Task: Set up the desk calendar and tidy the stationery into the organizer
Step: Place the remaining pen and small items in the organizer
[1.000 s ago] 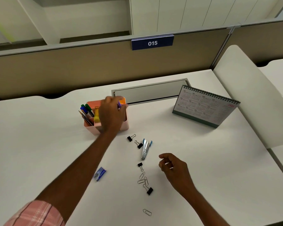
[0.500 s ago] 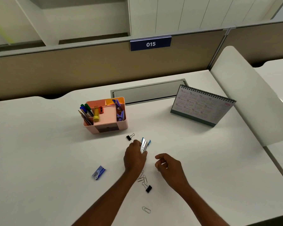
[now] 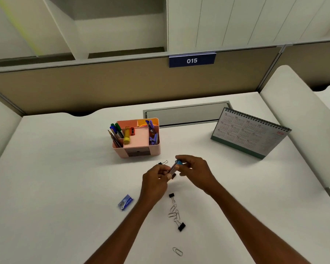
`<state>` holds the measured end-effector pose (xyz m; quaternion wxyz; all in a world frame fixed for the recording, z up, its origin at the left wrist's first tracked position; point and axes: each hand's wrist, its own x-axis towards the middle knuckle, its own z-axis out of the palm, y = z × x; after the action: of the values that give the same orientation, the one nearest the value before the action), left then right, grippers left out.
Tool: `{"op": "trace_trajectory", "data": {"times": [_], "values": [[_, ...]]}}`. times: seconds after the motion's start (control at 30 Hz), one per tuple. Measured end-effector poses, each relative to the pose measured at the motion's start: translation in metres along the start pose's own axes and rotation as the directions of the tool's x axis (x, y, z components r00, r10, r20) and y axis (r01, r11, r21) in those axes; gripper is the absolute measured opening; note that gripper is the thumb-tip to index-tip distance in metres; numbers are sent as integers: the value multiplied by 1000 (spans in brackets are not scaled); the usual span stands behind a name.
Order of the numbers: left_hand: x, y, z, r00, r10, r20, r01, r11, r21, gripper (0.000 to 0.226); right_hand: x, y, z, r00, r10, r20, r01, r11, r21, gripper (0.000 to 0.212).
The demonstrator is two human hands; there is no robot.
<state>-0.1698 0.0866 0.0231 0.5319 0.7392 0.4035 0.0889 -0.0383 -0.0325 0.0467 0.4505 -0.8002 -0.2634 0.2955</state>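
Observation:
A small silver and blue stapler point(image 3: 174, 167) is held off the white desk point(image 3: 65, 187) between both hands. My left hand point(image 3: 155, 181) pinches its near end and my right hand point(image 3: 194, 171) grips its far blue end. The pink organizer point(image 3: 136, 139) stands just behind, with pens, a yellow glue stick and purple clips inside. The desk calendar point(image 3: 250, 133) stands upright at the right. Black binder clips point(image 3: 181, 225) and paper clips point(image 3: 174, 212) lie near my forearms, and a blue staple box point(image 3: 125, 201) lies to the left.
One binder clip point(image 3: 163, 162) lies just left of the stapler. A single paper clip point(image 3: 177, 251) lies near the front edge. A grey cable flap point(image 3: 187, 114) sits at the back of the desk. White side dividers point(image 3: 293, 119) flank the desk.
My left hand left the organizer, came down and picked the stapler up off the desk. My right hand moved forward and took its other end.

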Motion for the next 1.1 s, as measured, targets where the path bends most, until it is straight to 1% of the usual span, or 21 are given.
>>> {"op": "trace_trajectory", "data": {"times": [0.13,0.2,0.27,0.33,0.4,0.47,0.57,0.7,0.77,0.93,1.0,1.1], "values": [[5,7,-34,995,-6,-97,-10,986,-165,17,25,-47,-2,989,-74,127,84,993,-77,43],[11,11,-50,987,12,-159,-45,978,-205,25,40,-70,-2,972,-141,185,164,980,-113,43],[17,15,-65,967,47,-250,-104,970,-218,28,54,-94,0,951,-220,218,256,955,-149,43],[23,21,-78,937,55,-346,-146,959,-243,30,70,-116,3,939,-274,206,308,939,-155,44],[29,23,-90,903,26,-428,-152,953,-262,30,89,-139,9,927,-328,184,358,918,-168,43],[34,22,-100,884,19,-468,-151,957,-247,29,109,-157,16,903,-399,160,427,878,-217,44],[39,17,-113,867,24,-499,-140,970,-197,27,140,-175,30,861,-487,147,508,811,-291,42],[41,7,-121,858,38,-513,-106,989,-104,30,176,-183,51,822,-528,213,568,732,-377,38],[44,-1,-123,865,46,-500,-85,995,-56,33,188,-182,58,812,-523,260,583,702,-408,35],[53,-19,-122,895,27,-445,-37,999,-13,45,207,-178,68,796,-498,343,604,621,-500,28],[55,-24,-120,905,67,-419,-60,998,31,49,213,-175,72,795,-467,388,606,566,-560,25],[58,-30,-116,911,160,-380,-97,979,179,53,219,-172,76,792,-410,453,610,484,-628,20]]}}
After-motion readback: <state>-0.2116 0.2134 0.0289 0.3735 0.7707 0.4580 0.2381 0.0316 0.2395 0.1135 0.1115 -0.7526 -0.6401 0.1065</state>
